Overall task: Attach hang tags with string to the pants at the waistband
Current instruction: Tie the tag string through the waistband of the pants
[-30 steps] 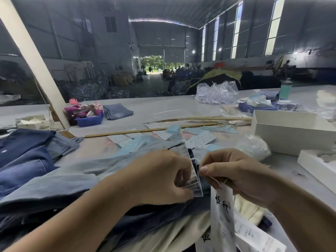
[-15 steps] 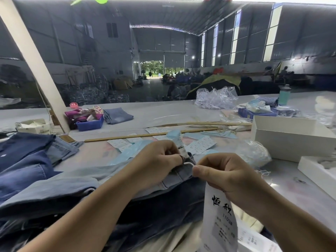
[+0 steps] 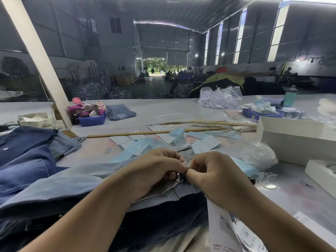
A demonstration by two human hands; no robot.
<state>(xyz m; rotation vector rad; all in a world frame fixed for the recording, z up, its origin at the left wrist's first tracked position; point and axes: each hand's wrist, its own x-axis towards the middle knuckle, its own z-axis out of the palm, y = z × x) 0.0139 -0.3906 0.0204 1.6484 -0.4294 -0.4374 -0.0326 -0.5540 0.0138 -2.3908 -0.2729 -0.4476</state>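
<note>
The left hand [image 3: 154, 171] and the right hand [image 3: 216, 175] meet fingertip to fingertip over the waistband of the light denim pants [image 3: 76, 182], both with fingers curled and pinching there; the string itself is too fine to make out between them. A white hang tag [image 3: 221, 226] hangs below the right hand, its dark print too blurred to read. A small woven label [image 3: 187, 153] stands up from the waistband just beyond the fingers. The pants lie on a stack of darker denim on the worktop [image 3: 163, 113]. Beyond the pants, printed paper tags [image 3: 206, 145] lie scattered with pale blue sheets, their text illegible. Right of the pants sits a crinkled clear plastic bag [image 3: 258, 155], then an open white cardboard box [image 3: 294, 137]. Far left of the pants, a blue plastic bin [image 3: 92, 120] holds pink and patterned cloth items.
</note>
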